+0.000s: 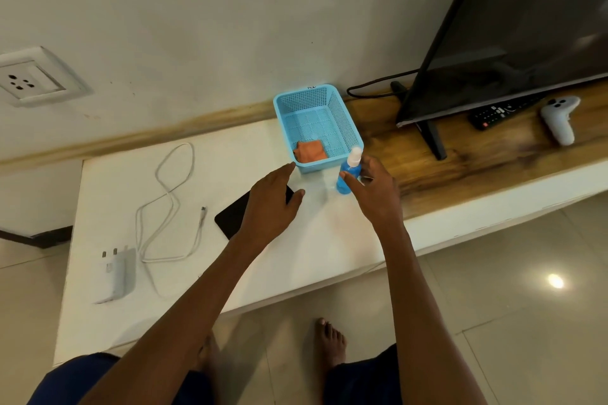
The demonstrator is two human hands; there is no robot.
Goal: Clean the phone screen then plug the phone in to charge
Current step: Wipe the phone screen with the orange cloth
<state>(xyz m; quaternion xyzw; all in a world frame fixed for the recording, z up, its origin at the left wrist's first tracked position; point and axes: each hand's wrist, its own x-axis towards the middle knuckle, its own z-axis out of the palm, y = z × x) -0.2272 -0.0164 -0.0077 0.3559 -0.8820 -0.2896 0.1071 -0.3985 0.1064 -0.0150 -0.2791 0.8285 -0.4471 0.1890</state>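
A black phone [232, 217] lies flat on the white tabletop [296, 246], partly under my left hand [273, 200], which hovers open with fingers stretched toward the blue basket [342, 122]. An orange cloth [309, 150] lies folded in the basket's near corner. A blue spray bottle [348, 174] with a white cap stands just right of the basket. My right hand [375, 191] is open beside it, fingertips at the bottle, not closed around it. A white charger plug [115, 273] and its coiled white cable [171, 204] lie to the left. A wall socket [24, 79] is at the far left.
A television [513, 29] stands on the wooden shelf [477, 161] at the right, with a black remote [496, 112] and a white controller [559, 118] below it. A black power cord [375, 89] runs behind the basket. Tiled floor and my bare feet lie below the table's front edge.
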